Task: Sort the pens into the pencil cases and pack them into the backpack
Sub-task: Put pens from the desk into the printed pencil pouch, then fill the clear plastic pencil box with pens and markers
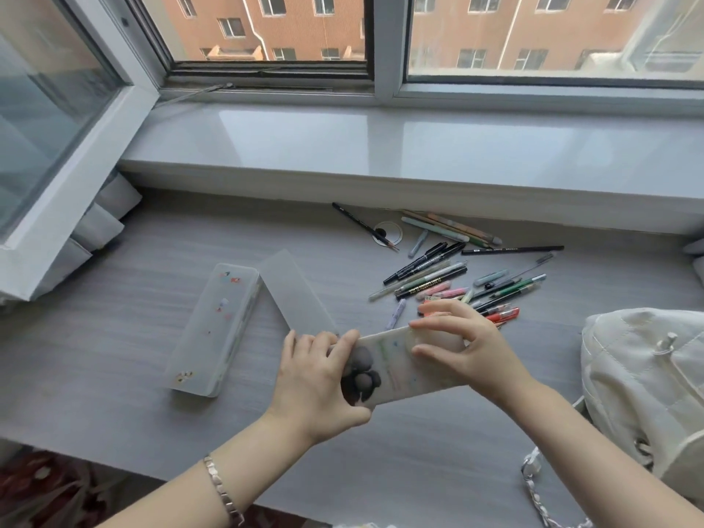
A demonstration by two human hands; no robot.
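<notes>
Left hand (316,379) and right hand (469,345) grip the paw-print pencil case (396,360) — black pen (423,285) lettering blurred.

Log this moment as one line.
held: paw-print pencil case | left hand: grips its left end | right hand: grips its right end | pens: loose on desk | backpack: at right edge

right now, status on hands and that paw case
Left hand and right hand both grip the paw-print pencil case. Pens lie loose on the desk beyond it. Backpack at right, nothing blocking.
</notes>
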